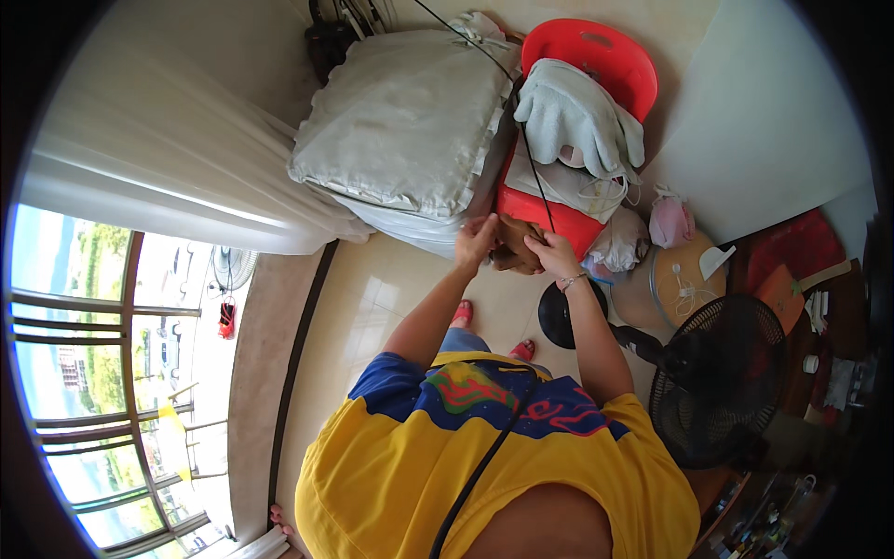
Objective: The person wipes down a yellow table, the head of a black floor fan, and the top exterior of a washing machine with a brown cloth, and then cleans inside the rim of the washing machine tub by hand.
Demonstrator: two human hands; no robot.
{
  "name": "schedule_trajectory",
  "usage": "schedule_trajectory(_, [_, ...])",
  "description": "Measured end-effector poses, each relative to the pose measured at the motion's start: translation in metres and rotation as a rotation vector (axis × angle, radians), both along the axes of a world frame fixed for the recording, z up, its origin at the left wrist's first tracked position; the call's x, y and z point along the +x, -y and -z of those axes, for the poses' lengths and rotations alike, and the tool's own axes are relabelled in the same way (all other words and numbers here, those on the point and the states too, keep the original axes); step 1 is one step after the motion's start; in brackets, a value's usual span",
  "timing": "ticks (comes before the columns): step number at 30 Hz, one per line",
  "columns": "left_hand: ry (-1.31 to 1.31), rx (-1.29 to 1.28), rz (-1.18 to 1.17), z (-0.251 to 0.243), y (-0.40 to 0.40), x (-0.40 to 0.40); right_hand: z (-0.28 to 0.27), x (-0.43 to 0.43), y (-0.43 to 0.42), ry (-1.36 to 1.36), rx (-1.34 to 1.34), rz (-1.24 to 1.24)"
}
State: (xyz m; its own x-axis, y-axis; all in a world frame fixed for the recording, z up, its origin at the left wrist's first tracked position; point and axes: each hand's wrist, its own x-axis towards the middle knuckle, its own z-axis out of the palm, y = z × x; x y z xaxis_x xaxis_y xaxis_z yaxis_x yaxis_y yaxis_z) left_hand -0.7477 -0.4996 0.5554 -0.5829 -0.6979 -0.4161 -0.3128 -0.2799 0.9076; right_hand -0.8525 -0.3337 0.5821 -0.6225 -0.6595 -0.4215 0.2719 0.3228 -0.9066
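Note:
Between my two hands is a small brown item point(515, 241), soft-looking and folded; I cannot tell exactly what it is. My left hand point(478, 241) pinches its left side with the fingertips. On its right side, the thumb and fingers of my right hand point(554, 253) grip it, with a bracelet at that wrist. Just beyond my hands stands a red plastic chair point(559, 216), with a pale, fluffy cloth point(576, 115) draped over its backrest. A thin black cord point(534, 168) runs down past the chair towards my hands.
A large piece under a whitish cover point(412, 126) stands left of the chair. At right are a black electric fan point(719, 377), a round tan-topped stool point(688, 276) with a white cable, and plastic bags point(620, 237). A white curtain point(174, 161) hangs by the window at left.

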Motion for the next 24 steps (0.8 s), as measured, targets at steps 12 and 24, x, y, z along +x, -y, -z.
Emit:
schedule_trajectory(12, [0.028, 0.195, 0.32, -0.039, 0.229, 0.033, -0.068, 0.022, 0.149, -0.171, 0.181, -0.321])
schedule_trajectory(24, [-0.34, -1.411, 0.414, -0.172, 0.423, -0.074, -0.083, 0.031, 0.251, -1.099, 0.148, -0.266])
